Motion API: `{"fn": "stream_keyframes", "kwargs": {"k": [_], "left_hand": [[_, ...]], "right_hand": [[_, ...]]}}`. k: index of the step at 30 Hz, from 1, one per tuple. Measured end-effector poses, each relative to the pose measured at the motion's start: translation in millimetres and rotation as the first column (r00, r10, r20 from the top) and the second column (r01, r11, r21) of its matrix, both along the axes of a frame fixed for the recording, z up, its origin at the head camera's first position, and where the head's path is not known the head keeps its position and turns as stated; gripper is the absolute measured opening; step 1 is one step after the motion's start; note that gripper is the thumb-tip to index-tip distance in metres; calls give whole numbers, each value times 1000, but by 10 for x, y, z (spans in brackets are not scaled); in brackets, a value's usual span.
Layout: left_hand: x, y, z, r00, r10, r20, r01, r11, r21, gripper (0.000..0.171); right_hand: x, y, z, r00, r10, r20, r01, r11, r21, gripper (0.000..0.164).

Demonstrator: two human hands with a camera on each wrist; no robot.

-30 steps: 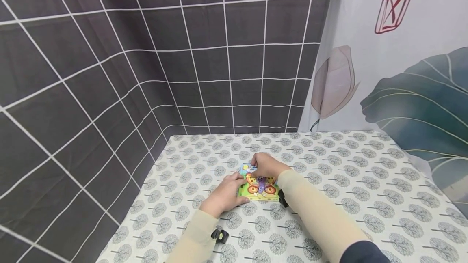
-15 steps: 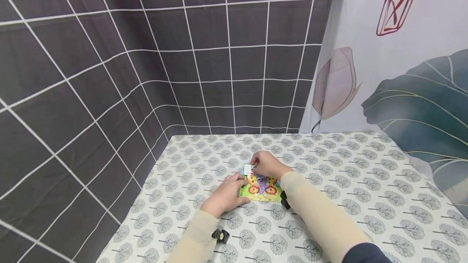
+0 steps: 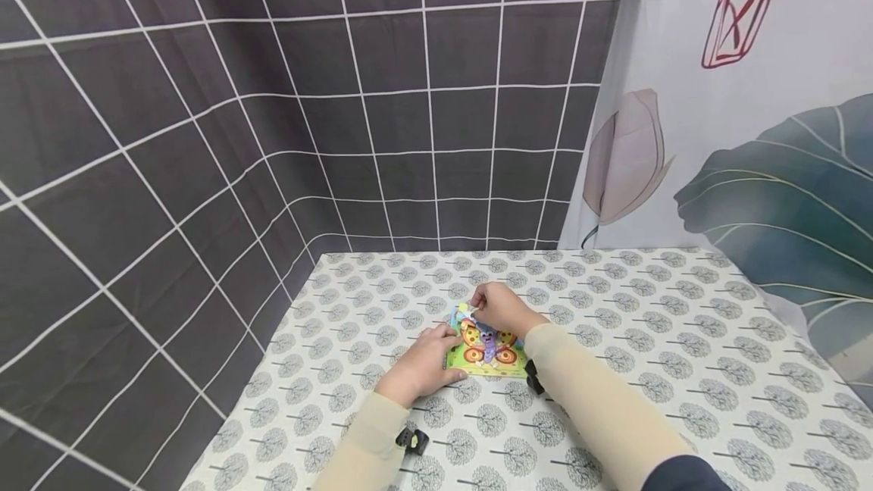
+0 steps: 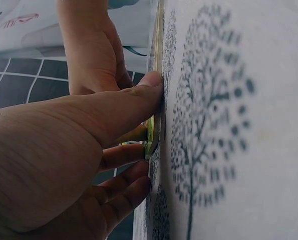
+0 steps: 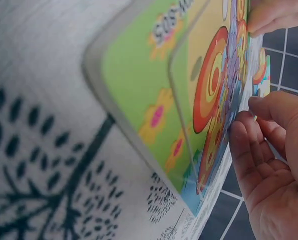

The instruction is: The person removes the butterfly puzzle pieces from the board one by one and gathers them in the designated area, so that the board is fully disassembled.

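A jigsaw puzzle board with a purple-bodied butterfly lies on the table, its green flowered border large in the right wrist view. My left hand holds its near left corner, thumb at the near edge and fingers along the left side. Over the board's far part, my right hand pinches a puzzle piece between thumb and fingertips. Orange, yellow and blue print shows on this piece, which stands raised off the board. The right hand partly hides the board's far right corner.
A white tablecloth with grey tree prints covers the table. Behind and to the left hangs a dark gridded curtain; a white flower-printed curtain hangs at the right. Black wrist cameras sit below both forearms.
The puzzle piece in my right hand showed a white back half a second ago and shows its printed face now. The left hand has stayed at the board's corner.
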State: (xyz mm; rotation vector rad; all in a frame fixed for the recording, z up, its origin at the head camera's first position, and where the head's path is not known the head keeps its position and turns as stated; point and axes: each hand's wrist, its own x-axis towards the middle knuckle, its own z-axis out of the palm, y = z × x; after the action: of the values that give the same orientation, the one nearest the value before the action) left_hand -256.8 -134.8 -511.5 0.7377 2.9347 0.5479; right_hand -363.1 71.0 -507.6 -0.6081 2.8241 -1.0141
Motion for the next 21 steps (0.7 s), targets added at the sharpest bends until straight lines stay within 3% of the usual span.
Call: {"fn": "stream_keyframes", "kwargs": {"k": [9,21], "left_hand": [[1,17,12,1000,11,21,-11,1000,1,72],[7,4,-30,1000,19,18,-20,1000,4,70]], "right_hand": [[40,214,2,1000,0,-21,-1,997,-72,8],[133,759,21,992,-130,6,129,981,-144,8]]}}
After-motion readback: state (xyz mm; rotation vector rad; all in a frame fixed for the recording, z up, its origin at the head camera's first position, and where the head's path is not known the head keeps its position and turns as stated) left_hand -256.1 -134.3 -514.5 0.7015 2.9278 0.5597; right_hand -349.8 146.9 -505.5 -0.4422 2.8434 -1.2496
